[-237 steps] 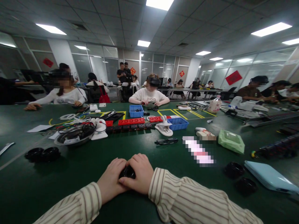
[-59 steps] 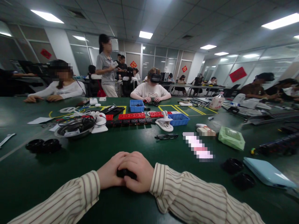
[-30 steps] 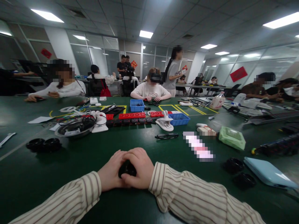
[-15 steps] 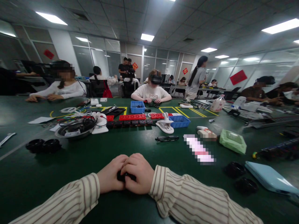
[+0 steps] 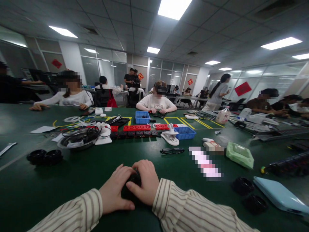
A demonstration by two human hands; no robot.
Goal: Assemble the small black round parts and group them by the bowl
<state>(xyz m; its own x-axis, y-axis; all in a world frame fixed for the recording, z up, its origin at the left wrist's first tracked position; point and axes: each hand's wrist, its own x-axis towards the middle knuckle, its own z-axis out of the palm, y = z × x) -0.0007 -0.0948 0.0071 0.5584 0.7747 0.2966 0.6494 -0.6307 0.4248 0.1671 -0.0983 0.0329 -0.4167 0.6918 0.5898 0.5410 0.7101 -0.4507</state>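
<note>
A dark, rounded black object [image 5: 131, 185] sits between my hands on the green table; its exact kind is hard to make out, as my fingers cover much of it. My left hand [image 5: 116, 190] curls round its left side, fingertips over the top and thumb lower down near the tabletop. From the other side my right hand [image 5: 146, 182] grips it, with the thumb across its front. The fingertips of both hands meet at the far side. Similar black ring-like pieces lie to the left [image 5: 44, 157] and to the right [image 5: 255, 203].
Beyond my hands are eyeglasses [image 5: 172, 150], a white clip stand [image 5: 171, 135], a row of red and black blocks [image 5: 136, 130], blue bins [image 5: 185, 132] and a metal bowl [image 5: 72, 144]. A green pack [image 5: 239, 154] and light-blue case [image 5: 280, 193] lie right. Several people sit around.
My left thumb has moved away from the right hand and lower, so more of the black object shows. My view has tilted up slightly. A standing person at the back has moved right.
</note>
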